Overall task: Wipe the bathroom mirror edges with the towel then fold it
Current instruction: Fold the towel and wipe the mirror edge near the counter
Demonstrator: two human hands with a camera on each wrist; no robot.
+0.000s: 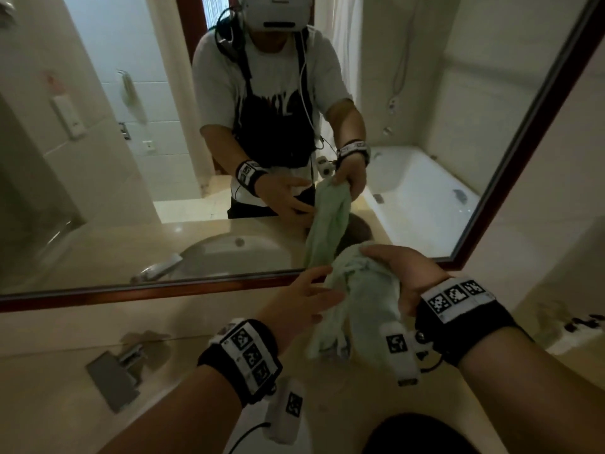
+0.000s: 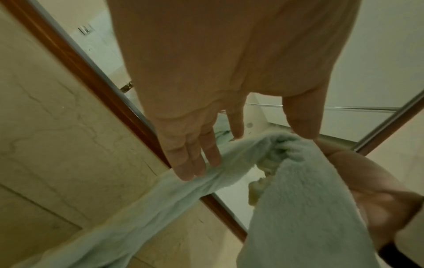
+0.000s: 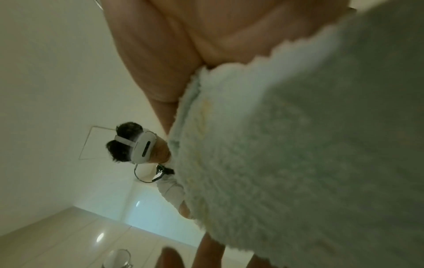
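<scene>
My right hand [image 1: 402, 273] grips the bunched top of a pale green fluffy towel [image 1: 363, 299] just below the mirror's lower right corner. The towel hangs down over the counter. My left hand [image 1: 314, 290] reaches in from the left with straight fingers touching the towel's side. In the left wrist view the left hand [image 2: 238, 130] lies with its fingers [image 2: 190, 170] on a stretched strip of towel [image 2: 298, 208] that crosses the mirror's dark wooden frame [image 2: 91, 76]. In the right wrist view the towel [image 3: 298, 163] fills the right side below the right hand [image 3: 183, 45].
The mirror's wooden frame [image 1: 163, 290] runs along the bottom and up the right side. A chrome faucet [image 1: 114, 375] stands on the beige stone counter [image 1: 49, 404] at lower left. A white tray with small items [image 1: 576, 332] sits at the right. A bathtub shows in the reflection.
</scene>
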